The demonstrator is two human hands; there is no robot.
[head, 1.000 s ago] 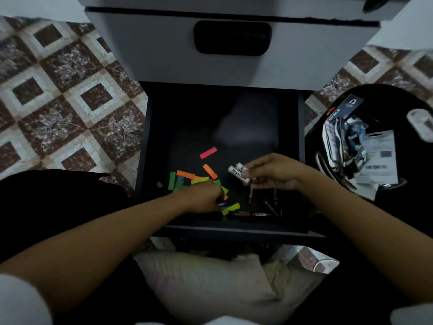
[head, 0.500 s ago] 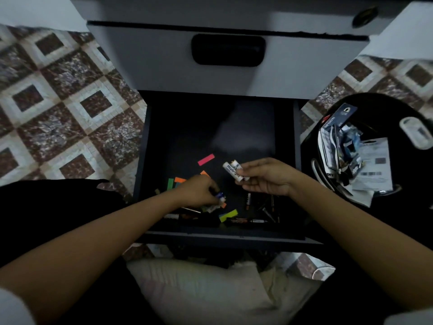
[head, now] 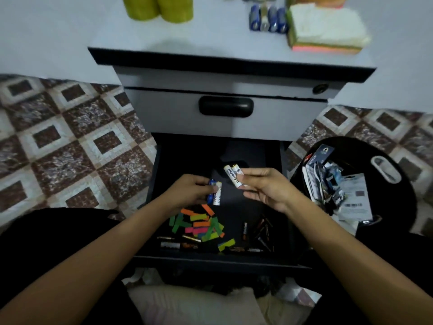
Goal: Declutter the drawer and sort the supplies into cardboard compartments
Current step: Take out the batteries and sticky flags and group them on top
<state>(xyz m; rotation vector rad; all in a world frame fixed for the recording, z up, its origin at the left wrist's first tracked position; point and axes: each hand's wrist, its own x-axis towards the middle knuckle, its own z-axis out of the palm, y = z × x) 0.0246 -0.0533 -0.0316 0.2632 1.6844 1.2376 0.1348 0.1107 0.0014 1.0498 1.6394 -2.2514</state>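
The batteries are what's in play. Two white Heybright batteries (head: 232,178) are pinched between thumb and fingertips of the right hand (head: 264,187), held up over the middle of the open drawer (head: 185,158). Just to the left, the left hand (head: 189,192) has its grip closed on a blue and white pair (head: 214,194), also lifted clear of the drawer floor. So both grips are full.

Under them, toward the near edge, there's a heap of coloured paper strips (head: 199,224) left of centre. Some dark batteries (head: 263,229) lie loose on the right, with a few more cells (head: 175,244) along the front lip.

My take on doing this bit well: pass everything into one hand so the other is free to scoop the dark ones, and close the fingers right round them, since round cells roll out of a fingertip pinch. Keep like with like too. A row of blue batteries (head: 268,18) sits at the far side of the bench (head: 70,31), next to a sticky note stack (head: 325,26), so that's probably where these go. I can't make out any cardboard compartments from this angle, so I can't tell which slot.

Further out, green rolls (head: 159,5) sit far left on the bench. A black bin (head: 398,207) full of packaging scraps stands on the right.
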